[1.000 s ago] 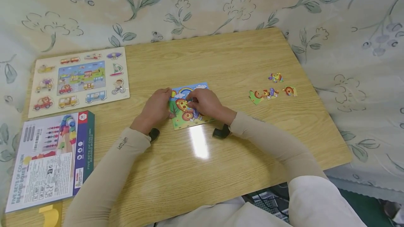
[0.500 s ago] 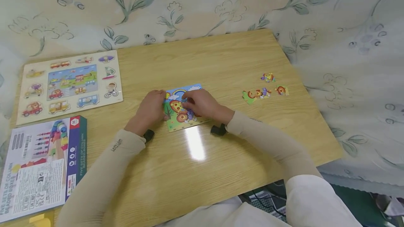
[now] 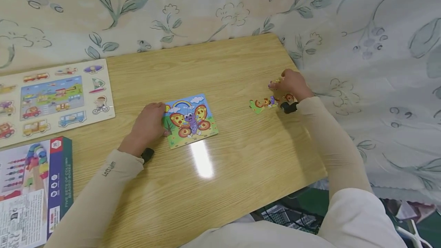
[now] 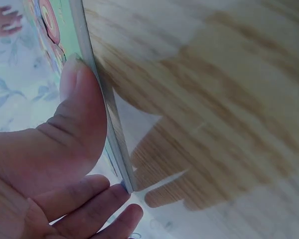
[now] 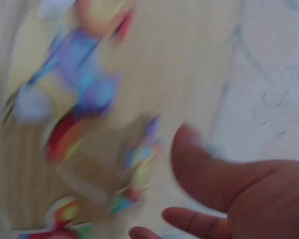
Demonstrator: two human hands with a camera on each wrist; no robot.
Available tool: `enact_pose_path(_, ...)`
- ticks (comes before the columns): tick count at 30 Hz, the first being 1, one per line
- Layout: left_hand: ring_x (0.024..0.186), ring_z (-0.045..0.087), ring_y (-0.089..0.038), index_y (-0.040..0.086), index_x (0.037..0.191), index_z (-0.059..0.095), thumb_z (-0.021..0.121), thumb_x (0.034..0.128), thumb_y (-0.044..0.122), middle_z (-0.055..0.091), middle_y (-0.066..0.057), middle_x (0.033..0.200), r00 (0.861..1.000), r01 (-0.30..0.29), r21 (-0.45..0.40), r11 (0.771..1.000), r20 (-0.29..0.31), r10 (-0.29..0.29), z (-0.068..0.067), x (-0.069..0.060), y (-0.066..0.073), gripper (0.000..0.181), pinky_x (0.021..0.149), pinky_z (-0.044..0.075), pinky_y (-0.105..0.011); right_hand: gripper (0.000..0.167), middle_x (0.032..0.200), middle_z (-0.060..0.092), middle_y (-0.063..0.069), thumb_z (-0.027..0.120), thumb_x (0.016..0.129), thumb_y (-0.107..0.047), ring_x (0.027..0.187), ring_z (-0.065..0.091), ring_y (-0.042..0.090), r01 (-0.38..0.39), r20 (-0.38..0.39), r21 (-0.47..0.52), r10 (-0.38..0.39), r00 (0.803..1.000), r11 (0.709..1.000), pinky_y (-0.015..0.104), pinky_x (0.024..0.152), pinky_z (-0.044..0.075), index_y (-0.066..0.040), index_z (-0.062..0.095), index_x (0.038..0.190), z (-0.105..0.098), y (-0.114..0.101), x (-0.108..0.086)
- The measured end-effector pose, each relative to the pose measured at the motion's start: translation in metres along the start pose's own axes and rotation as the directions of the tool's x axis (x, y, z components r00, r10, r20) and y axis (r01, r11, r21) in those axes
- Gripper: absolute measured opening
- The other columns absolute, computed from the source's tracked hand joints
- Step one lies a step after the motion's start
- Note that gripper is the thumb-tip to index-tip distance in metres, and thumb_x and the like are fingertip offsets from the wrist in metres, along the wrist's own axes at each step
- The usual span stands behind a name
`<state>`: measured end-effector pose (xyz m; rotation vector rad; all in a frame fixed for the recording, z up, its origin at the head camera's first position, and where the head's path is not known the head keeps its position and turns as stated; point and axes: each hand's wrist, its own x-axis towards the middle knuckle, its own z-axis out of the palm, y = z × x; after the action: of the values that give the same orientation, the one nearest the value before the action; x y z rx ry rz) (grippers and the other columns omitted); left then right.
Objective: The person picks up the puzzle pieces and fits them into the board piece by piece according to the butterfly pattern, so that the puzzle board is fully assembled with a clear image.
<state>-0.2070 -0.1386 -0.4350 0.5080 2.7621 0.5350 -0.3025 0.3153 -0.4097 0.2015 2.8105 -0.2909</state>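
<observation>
A square butterfly picture board (image 3: 193,122) lies on the table in the head view. My left hand (image 3: 146,127) grips its left side; in the left wrist view the thumb and fingertips of that hand (image 4: 65,149) lie along the edge of the board (image 4: 84,45). Over on the right, my right hand (image 3: 294,84) is at a small colourful piece (image 3: 274,82). The right wrist view, blurred, shows this hand (image 5: 229,191) with thumb and fingers spread apart beside the small piece (image 5: 139,169). Several other loose pieces (image 3: 260,104) lie nearer me, one partly behind the right wrist.
A large vehicle puzzle board (image 3: 111,110) lies at the left, with a beaded-boxes carton (image 3: 67,175) in front of it. Patterned fabric (image 3: 193,14) hangs behind and to the right of the wooden table (image 3: 241,171).
My right hand has left the butterfly board and moved right to the loose pieces, uncovering the picture. My left hand has stayed at the board. The head view has shifted right.
</observation>
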Motion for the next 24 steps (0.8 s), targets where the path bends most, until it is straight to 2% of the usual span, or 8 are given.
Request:
enact_pose_path(3, 0.136, 0.032, -0.046, -0.014, 0.138, 0.039, 0.085, 0.0711, 0.015, 0.040, -0.030, 0.144, 1.000, 0.017, -0.002, 1.000, 0.004, -0.017, 0.000, -0.002, -0.003, 0.086, 0.117, 0.025, -0.051, 0.051, 0.073, 0.058, 0.013, 0.063, 0.088, -0.048, 0.070, 0.055, 0.032, -0.016, 0.008, 0.020, 0.015, 1.000, 1.000, 0.042, 0.065, 0.048, 0.001, 0.058, 0.076, 0.007, 0.006, 0.006)
enact_pose_path(6, 0.137, 0.031, -0.045, -0.013, 0.140, 0.038, 0.084, 0.0718, 0.016, 0.039, -0.029, 0.146, 1.000, 0.030, -0.006, 1.000, 0.009, -0.030, 0.000, -0.002, -0.002, 0.087, 0.118, 0.024, -0.050, 0.054, 0.055, 0.042, 0.001, 0.064, 0.087, -0.050, 0.056, 0.043, 0.023, -0.019, -0.014, 0.033, 0.020, 1.000, 0.999, 0.034, 0.051, 0.037, -0.009, 0.046, 0.057, 0.013, 0.006, 0.009)
enact_pose_path(10, 0.138, 0.030, -0.044, -0.011, 0.141, 0.037, 0.085, 0.0717, 0.017, 0.038, -0.027, 0.147, 0.999, 0.038, -0.004, 0.999, 0.016, -0.037, 0.001, 0.000, 0.001, 0.088, 0.118, 0.024, -0.049, 0.048, 0.066, 0.047, 0.006, 0.067, 0.086, -0.045, 0.068, 0.046, 0.027, -0.043, -0.057, 0.049, 0.045, 0.997, 0.998, 0.036, 0.057, 0.039, -0.004, 0.048, 0.070, 0.016, 0.006, 0.011)
enact_pose_path(14, 0.139, 0.030, -0.044, -0.012, 0.141, 0.037, 0.085, 0.0716, 0.019, 0.038, -0.028, 0.147, 0.999, 0.036, 0.015, 0.999, 0.023, -0.037, 0.001, 0.002, 0.001, 0.089, 0.118, 0.024, -0.049, 0.036, 0.098, 0.057, 0.020, 0.064, 0.090, -0.032, 0.086, 0.052, 0.033, -0.005, -0.117, 0.210, 0.030, 0.993, 0.978, 0.039, 0.068, 0.044, -0.001, 0.047, 0.099, 0.017, 0.002, 0.011)
enact_pose_path(16, 0.138, 0.031, -0.044, -0.012, 0.140, 0.038, 0.085, 0.0713, 0.019, 0.038, -0.028, 0.147, 0.999, 0.033, 0.023, 0.999, 0.022, -0.034, 0.001, 0.002, 0.000, 0.089, 0.118, 0.024, -0.048, 0.029, 0.106, 0.060, 0.022, 0.061, 0.093, -0.026, 0.086, 0.057, 0.030, 0.084, -0.172, 0.304, -0.032, 0.985, 0.949, 0.035, 0.067, 0.046, -0.002, 0.050, 0.106, 0.018, -0.006, 0.011)
enact_pose_path(19, 0.138, 0.030, -0.044, -0.012, 0.140, 0.038, 0.085, 0.0713, 0.019, 0.038, -0.028, 0.147, 0.999, 0.037, 0.024, 0.999, 0.017, -0.037, 0.001, 0.002, 0.000, 0.088, 0.118, 0.023, -0.048, 0.020, 0.103, 0.063, 0.020, 0.058, 0.096, -0.019, 0.075, 0.060, 0.022, 0.266, -0.216, 0.430, -0.188, 0.958, 0.863, 0.028, 0.060, 0.049, -0.003, 0.059, 0.107, 0.019, -0.032, 0.004)
enact_pose_path(21, 0.139, 0.030, -0.044, -0.011, 0.140, 0.038, 0.085, 0.0714, 0.019, 0.037, -0.028, 0.147, 0.999, 0.045, 0.019, 0.999, 0.015, -0.045, 0.001, 0.002, 0.001, 0.088, 0.119, 0.023, -0.048, 0.019, 0.098, 0.064, 0.017, 0.059, 0.095, -0.018, 0.069, 0.061, 0.018, 0.378, -0.201, 0.462, -0.321, 0.926, 0.802, 0.029, 0.059, 0.052, -0.004, 0.065, 0.108, 0.020, -0.056, -0.004)
enact_pose_path(24, 0.139, 0.029, -0.043, -0.011, 0.141, 0.038, 0.085, 0.0717, 0.018, 0.037, -0.027, 0.148, 0.998, 0.060, 0.009, 0.998, 0.013, -0.060, 0.002, 0.002, 0.001, 0.088, 0.119, 0.023, -0.048, 0.024, 0.092, 0.064, 0.013, 0.063, 0.093, -0.018, 0.067, 0.060, 0.019, 0.478, -0.107, 0.511, -0.499, 0.860, 0.714, 0.034, 0.062, 0.054, -0.003, 0.066, 0.111, 0.027, -0.096, -0.021)
